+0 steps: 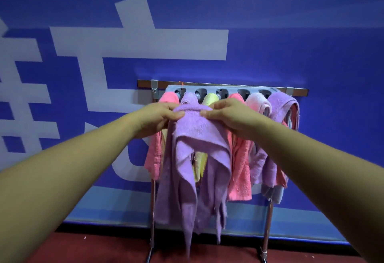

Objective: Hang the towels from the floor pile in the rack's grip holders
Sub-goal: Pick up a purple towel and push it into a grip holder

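Bunching between left hand (161,115) and right hand (225,115), purple towel (197,148).

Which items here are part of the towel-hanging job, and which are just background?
In the job: purple towel pinched by left hand and right hand; grip-holder strip; rack; towels already hung, e.g. pink towel, yellow towel.

Background: blue wall; red floor.

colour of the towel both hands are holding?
Lilac purple, plain terry towel, pinched by left hand and right hand; head view.
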Tool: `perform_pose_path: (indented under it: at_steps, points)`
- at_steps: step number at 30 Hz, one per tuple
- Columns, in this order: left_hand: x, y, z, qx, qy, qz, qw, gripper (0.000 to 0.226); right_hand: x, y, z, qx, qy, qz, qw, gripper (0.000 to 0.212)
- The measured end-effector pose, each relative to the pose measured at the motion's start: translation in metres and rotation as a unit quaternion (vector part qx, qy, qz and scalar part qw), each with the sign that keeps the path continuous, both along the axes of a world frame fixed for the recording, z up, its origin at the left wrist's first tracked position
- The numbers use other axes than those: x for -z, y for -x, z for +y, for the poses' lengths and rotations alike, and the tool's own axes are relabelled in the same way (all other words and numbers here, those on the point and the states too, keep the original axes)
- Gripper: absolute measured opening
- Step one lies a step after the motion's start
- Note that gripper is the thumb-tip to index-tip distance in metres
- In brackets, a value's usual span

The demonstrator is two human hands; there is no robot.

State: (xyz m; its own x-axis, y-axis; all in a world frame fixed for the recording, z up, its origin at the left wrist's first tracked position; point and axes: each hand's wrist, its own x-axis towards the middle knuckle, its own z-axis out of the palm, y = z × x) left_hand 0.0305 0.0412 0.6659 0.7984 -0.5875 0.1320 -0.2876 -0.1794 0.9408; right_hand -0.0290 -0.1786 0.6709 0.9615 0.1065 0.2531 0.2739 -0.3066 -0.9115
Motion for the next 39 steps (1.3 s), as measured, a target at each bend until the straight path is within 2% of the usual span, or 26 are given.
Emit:
perform_pose_path:
  at_steps: [2, 4, 6, 9, 13, 17, 19, 22, 26, 30, 32, 34, 36, 37, 39]
  points:
    - [-0.017, -0.014, 0.0, -0.028, -0.003, -0.025, 0.999, 0.054, -0.017, -0.017, 0.002, 0.038, 0.04, -0.039, 0.998, 0.017]
    - [-0.03, -0.028, -0.002, -0.053, 0.005, -0.032, 0.998, 0.035, -0.03, -0.033, 0.002, 0.076, 0.105, -0.058, 0.99, 0.019]
    - [-0.039, -0.046, -0.005, -0.086, 0.018, -0.041, 0.995, 0.032, -0.041, -0.049, 0.003, 0.108, 0.141, -0.062, 0.982, 0.024]
    - [-0.047, -0.074, -0.011, -0.143, -0.063, -0.131, 0.979, 0.024, -0.052, -0.077, 0.005, 0.13, 0.175, -0.067, 0.974, 0.024]
    - [-0.056, -0.111, -0.015, -0.18, -0.187, -0.254, 0.932, 0.019, -0.062, -0.116, 0.01, 0.159, 0.221, -0.073, 0.959, 0.026]
    - [-0.054, -0.143, -0.019, -0.213, -0.167, -0.281, 0.921, 0.023, -0.062, -0.151, 0.013, 0.191, 0.234, -0.094, 0.949, 0.024]
    - [-0.046, -0.154, -0.022, -0.222, -0.187, -0.298, 0.909, 0.028, -0.052, -0.166, 0.013, 0.207, 0.274, -0.113, 0.932, 0.018]
    - [-0.033, -0.163, -0.032, -0.23, -0.269, -0.351, 0.867, 0.031, -0.031, -0.183, 0.007, 0.246, 0.324, -0.129, 0.904, 0.024]
    - [-0.031, -0.163, -0.046, -0.257, -0.336, -0.397, 0.814, 0.024, -0.022, -0.186, 0.002, 0.261, 0.283, -0.186, 0.904, 0.024]
    - [-0.024, -0.163, -0.059, -0.325, -0.27, -0.398, 0.814, 0.02, -0.017, -0.186, 0.004, 0.281, 0.322, -0.241, 0.871, 0.018]
    - [-0.015, -0.165, -0.063, -0.369, -0.269, -0.446, 0.77, 0.025, -0.011, -0.186, 0.003, 0.285, 0.37, -0.234, 0.853, 0.016]
    - [-0.007, -0.164, -0.059, -0.375, -0.255, -0.526, 0.72, 0.021, -0.009, -0.184, 0.002, 0.304, 0.445, -0.247, 0.805, 0.019]
    - [-0.002, -0.159, -0.051, -0.287, -0.216, -0.561, 0.746, 0.009, -0.008, -0.178, 0.001, 0.31, 0.506, -0.294, 0.749, 0.019]
    - [0.002, -0.155, -0.047, -0.252, -0.201, -0.552, 0.769, 0.005, -0.007, -0.172, 0.003, 0.285, 0.503, -0.304, 0.757, 0.016]
    - [0.008, -0.145, -0.044, -0.242, -0.176, -0.503, 0.811, 0.008, -0.004, -0.155, 0.008, 0.221, 0.475, -0.298, 0.798, 0.014]
